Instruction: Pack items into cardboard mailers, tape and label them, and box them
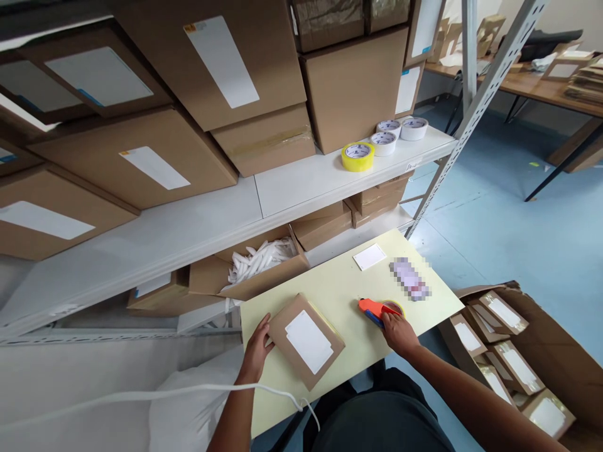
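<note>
A small cardboard box (pixel 280 326) with a white label (pixel 308 342) on top rests on the pale yellow tabletop (pixel 339 282). My left hand (pixel 255 348) holds its left corner, thumb and fingers bent around it. To the right, my right hand (pixel 399 333) is closed on an orange and blue tape dispenser (pixel 374 309) resting low over the tabletop. Part of a yellow-edged tape roll (pixel 394 306) shows beside the dispenser; my hand hides some of it. A white card (pixel 370 257) and a pixelated, phone-shaped object (pixel 409 278) lie farther back.
Behind the table, a shelf (pixel 301 194) carries large cartons (pixel 188 150), a yellow tape roll (pixel 357 157) and several white ones. A carton of white pieces (pixel 264 257) sits below. At right, an open carton (pixel 556 351) contains labelled boxes. A white cable (pixel 188 394) crosses my left forearm.
</note>
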{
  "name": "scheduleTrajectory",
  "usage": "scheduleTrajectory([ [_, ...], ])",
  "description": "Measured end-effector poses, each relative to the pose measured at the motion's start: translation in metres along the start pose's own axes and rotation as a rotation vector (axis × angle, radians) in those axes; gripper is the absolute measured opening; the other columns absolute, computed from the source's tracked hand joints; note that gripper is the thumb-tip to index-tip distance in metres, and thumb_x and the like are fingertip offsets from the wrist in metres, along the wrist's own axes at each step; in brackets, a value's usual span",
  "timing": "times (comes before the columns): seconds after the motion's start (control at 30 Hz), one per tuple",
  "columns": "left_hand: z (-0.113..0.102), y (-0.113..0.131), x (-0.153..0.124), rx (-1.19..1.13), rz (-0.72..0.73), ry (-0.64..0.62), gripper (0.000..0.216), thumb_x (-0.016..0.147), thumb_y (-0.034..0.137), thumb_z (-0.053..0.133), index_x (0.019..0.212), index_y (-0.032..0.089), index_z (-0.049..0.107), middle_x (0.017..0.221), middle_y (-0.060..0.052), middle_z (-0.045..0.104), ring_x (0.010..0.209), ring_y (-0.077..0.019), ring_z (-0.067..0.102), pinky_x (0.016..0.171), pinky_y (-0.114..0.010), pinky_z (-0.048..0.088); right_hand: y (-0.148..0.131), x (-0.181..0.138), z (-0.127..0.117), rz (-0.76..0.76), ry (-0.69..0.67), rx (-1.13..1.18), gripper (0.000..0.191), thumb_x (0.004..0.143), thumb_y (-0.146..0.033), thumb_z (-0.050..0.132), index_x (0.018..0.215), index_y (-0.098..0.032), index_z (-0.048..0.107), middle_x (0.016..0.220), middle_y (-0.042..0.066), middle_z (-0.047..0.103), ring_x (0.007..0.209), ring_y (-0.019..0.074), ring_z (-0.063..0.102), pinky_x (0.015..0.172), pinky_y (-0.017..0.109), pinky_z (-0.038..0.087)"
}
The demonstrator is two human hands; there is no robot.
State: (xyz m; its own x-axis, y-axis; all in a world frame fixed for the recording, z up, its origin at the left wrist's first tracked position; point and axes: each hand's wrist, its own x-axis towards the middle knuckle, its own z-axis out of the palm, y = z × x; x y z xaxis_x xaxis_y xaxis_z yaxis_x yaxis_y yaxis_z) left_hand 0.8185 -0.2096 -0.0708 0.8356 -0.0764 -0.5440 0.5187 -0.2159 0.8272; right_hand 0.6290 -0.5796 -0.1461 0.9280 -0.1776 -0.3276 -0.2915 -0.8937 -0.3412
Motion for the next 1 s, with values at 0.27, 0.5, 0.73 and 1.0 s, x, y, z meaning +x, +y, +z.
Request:
scheduleTrajectory([
  [0.27,0.023,-0.028,0.028,0.156,0.103,0.027,0.084,0.09,0.036,0.06,0.16,0.024,0.016,0.151,-0.015,0.052,0.135,-0.0242,0.055,0.109,-0.037,0.047,-0.002,-0.014,-0.007,-0.274,0.356,0.049,0.018,0.1,-0.024,0.046,0.11,-0.016,0.059,0.098,0.013,0.071,0.098,0.0291,0.067,0.09,0.044,0.052],
  [0.5,0.074,0.025,0.001,0.728,0.603,0.143,0.059,0.092,0.032,0.052,0.149,0.019,0.045,0.159,-0.014,0.041,0.151,-0.028,0.031,0.126,-0.046,0.026,-0.031,-0.037,-0.031,-0.389,0.487,0.133,0.012,0.103,-0.029,0.044,0.102,-0.02,0.053,0.086,0.009,0.067,0.083,0.026,0.064,0.08,0.042,0.054],
  [0.73,0.15,0.064,-0.055,0.626,0.454,-0.562,0.033,0.091,0.041,0.055,0.112,0.022,0.074,0.117,-0.008,0.076,0.114,-0.0231,0.068,0.102,-0.036,0.051,-0.037,-0.055,-0.029,-0.5,0.39,0.334,0.02,0.099,-0.025,0.049,0.118,-0.017,0.049,0.094,0.012,0.067,0.09,0.0269,0.064,0.086,0.044,0.053],
  [1.0,0.156,0.05,-0.048,0.798,0.39,-0.403,0.033,0.091,0.047,0.051,0.087,0.022,0.072,0.083,-0.002,0.077,0.081,-0.0197,0.07,0.076,-0.028,0.051,-0.056,-0.07,-0.026,-0.193,0.017,0.738,0.03,0.084,-0.029,0.06,0.112,-0.017,0.057,0.097,0.01,0.068,0.087,0.0255,0.061,0.081,0.037,0.049],
])
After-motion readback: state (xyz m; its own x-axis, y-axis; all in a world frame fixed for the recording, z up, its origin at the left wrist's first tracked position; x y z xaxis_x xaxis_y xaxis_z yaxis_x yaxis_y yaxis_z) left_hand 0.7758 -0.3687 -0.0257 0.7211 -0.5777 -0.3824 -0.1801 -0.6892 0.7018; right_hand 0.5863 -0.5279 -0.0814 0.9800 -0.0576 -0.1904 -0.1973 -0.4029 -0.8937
